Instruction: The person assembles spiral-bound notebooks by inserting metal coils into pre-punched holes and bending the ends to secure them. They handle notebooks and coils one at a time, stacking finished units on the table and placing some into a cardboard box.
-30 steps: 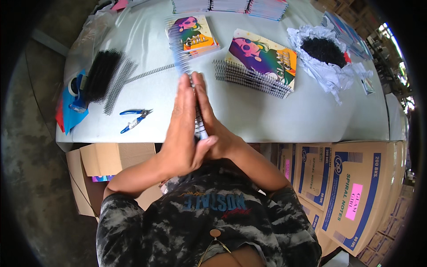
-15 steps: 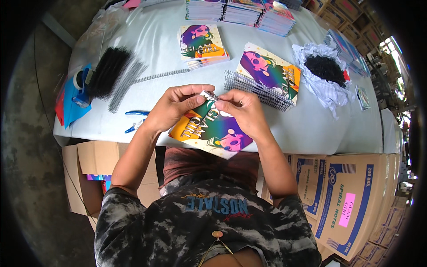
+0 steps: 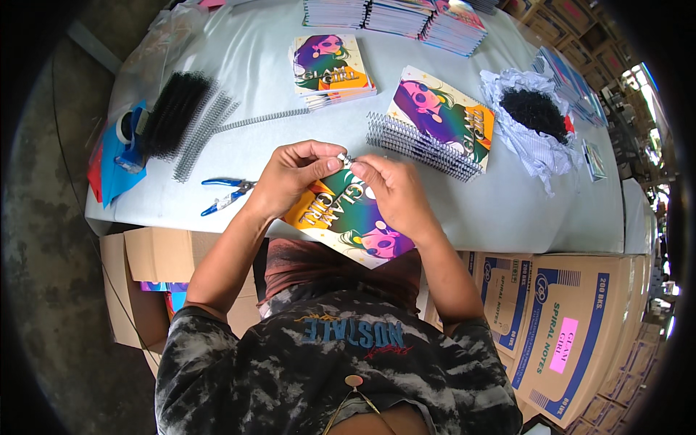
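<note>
My left hand and my right hand both grip the top edge of a colourful spiral notebook that lies over the near edge of the white table. The fingertips of both hands meet at a small metal spiral end at the notebook's upper edge. Just beyond my right hand lies a notebook with a row of loose wire spirals leaning on it. A single long spiral lies beyond my left hand.
Blue-handled pliers lie left of my left hand. A notebook stack, more stacks at the far edge, black spirals, a blue tape dispenser, and a bag of black bits sit on the table. Cardboard boxes stand below.
A second ago my palms were pressed together upright over the table. They came down, and now both hold the notebook flat with fingertips at its spiral edge.
</note>
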{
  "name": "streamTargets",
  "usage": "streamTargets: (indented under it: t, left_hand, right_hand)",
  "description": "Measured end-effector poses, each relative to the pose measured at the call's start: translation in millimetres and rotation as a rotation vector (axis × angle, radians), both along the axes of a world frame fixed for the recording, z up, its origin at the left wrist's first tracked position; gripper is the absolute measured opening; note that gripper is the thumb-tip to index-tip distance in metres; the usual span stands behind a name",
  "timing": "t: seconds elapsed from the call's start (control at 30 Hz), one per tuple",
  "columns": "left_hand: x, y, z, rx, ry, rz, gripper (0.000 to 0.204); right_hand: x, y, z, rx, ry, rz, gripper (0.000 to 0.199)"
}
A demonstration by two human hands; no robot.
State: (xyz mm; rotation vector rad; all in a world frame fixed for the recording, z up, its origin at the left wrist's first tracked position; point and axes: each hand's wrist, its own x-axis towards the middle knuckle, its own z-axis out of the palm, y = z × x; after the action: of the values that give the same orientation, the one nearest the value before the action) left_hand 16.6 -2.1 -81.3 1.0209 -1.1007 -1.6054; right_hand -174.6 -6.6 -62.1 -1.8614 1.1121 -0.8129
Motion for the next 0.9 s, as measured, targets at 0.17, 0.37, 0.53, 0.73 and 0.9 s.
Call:
streamTargets:
  t: [0.17, 0.37, 0.53, 0.73, 0.9]
  left_hand:
    - [3.4, -5.7, 11.2, -0.059, -0.059, -0.159, 0.018]
    - [-4.1, -12.1, 21.3, -0.156, -0.193, -0.276, 0.008]
    - [-26.0, -13.3, 56.3, -0.353, -0.417, -0.298, 0.009]
    - [-113.9, -93.9, 46.4, -0.728, -0.221, 0.51, 0.028]
    - [-133.4, -148.7, -53.4, -1.134, -1.073, 0.766, 0.022]
  right_hand:
    - [1.9, 5.3, -11.1, -0.364, -0.083, -0.031, 0.016]
    - [2.4, 19.7, -8.6, -0.578, 0.095, -0.077, 0.019]
    - [-41.8, 18.0, 24.3, -0.477, -0.147, -0.297, 0.015]
    - [-147.4, -44.3, -14.6, -0.686, -0.823, -0.905, 0.047]
    - [-141.9, -79.7, -104.6, -0.498, -0.686, -0.896, 0.043]
